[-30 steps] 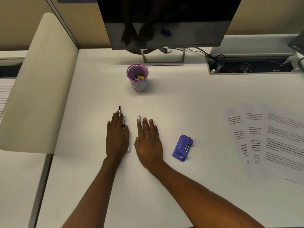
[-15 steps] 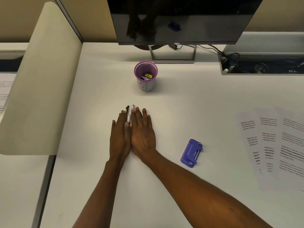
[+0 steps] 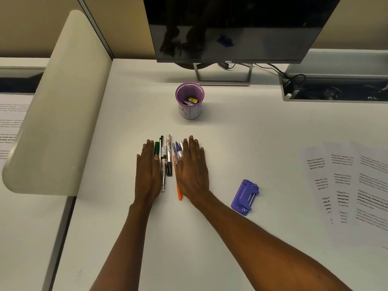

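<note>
Head view: we see the left hand and right hand flat on the table. Each grip is apart, fingers straight, and the hands touch either side of the pens lying between them, near the purple cup.

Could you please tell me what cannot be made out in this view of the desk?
Head view only.
Number of pens: the left hand and right hand cover some.
Purple cup contents: too small, partly behind its wall.
Printed sheets text: blurred, cut by the right edge.
</note>
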{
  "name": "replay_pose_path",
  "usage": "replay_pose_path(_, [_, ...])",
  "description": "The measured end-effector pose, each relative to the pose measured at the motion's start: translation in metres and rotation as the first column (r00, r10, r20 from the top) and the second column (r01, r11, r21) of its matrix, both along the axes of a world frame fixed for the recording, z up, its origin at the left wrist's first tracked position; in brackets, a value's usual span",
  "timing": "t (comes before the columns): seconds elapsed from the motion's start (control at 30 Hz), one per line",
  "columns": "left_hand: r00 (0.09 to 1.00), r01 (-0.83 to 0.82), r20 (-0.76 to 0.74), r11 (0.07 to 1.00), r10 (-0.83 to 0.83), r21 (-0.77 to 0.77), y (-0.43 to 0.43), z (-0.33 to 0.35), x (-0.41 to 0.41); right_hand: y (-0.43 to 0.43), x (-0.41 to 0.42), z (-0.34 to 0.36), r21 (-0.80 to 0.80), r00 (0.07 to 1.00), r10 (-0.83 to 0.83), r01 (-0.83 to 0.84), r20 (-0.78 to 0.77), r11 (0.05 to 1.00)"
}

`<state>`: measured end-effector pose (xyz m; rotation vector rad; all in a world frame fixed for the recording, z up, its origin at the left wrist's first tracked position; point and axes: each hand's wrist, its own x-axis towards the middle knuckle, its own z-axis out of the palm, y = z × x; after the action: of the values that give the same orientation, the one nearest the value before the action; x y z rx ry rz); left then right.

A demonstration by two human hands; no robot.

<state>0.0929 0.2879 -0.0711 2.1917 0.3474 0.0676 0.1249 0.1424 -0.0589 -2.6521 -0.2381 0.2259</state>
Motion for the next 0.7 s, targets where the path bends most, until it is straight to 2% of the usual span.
replay_pose_path(0.13, [0.999, 0.035, -0.022, 0.997, -0.033, 0.064, 0.006, 0.000, -0.007, -0.021, -0.017, -0.009, 0.027, 0.999, 0.038, -0.039, 0.026, 0.999])
replay_pose_path(0.27, [0.993, 0.110, -0.053, 0.981, -0.102, 0.162, 0.000, -0.001, -0.018, -0.027, -0.037, -0.020, -0.092, 0.992, 0.113, -0.108, 0.049, 0.990])
replay_pose_path(0.37, [0.985, 0.167, -0.081, 0.958, -0.152, 0.234, -0.004, -0.003, -0.027, -0.020, -0.045, -0.022, -0.134, 0.993, 0.108, -0.100, 0.051, 0.986])
replay_pose_path(0.7, [0.983, 0.161, -0.118, 0.968, -0.141, 0.192, -0.005, 0.007, -0.028, -0.009, -0.047, -0.013, -0.092, 0.998, 0.063, -0.063, -0.003, 0.994])
